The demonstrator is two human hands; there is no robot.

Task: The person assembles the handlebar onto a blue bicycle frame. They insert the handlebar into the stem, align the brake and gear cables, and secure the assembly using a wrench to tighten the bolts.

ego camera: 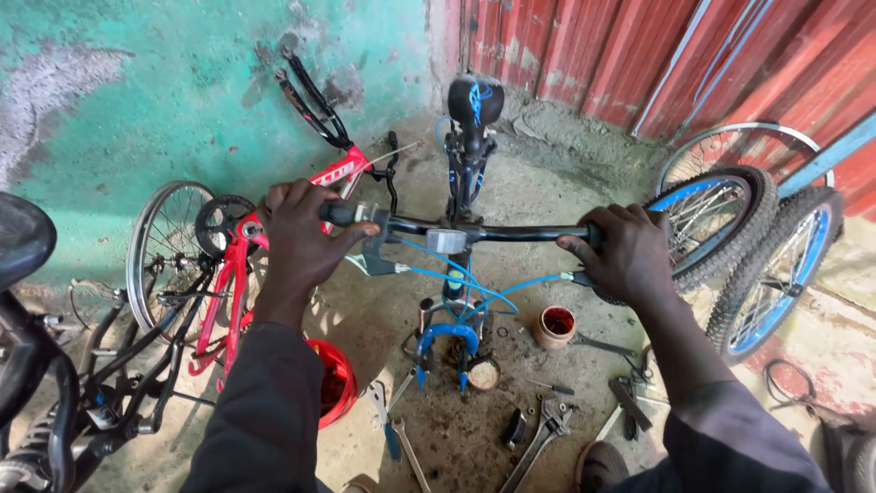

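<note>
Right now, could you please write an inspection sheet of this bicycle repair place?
Surface: dusty concrete floor, partly in shade.
Job's things: black handlebar of a blue bicycle frame; no front wheel in the fork.
Clutter: spanners, small brown pot, red bowl on the floor.
Hands: left hand and right hand each closed on a handlebar grip.
Cables: blue cables loop under the bar.
Surroundings: red bicycle frame, green wall, red metal sheets, blue-rimmed wheels.
</note>
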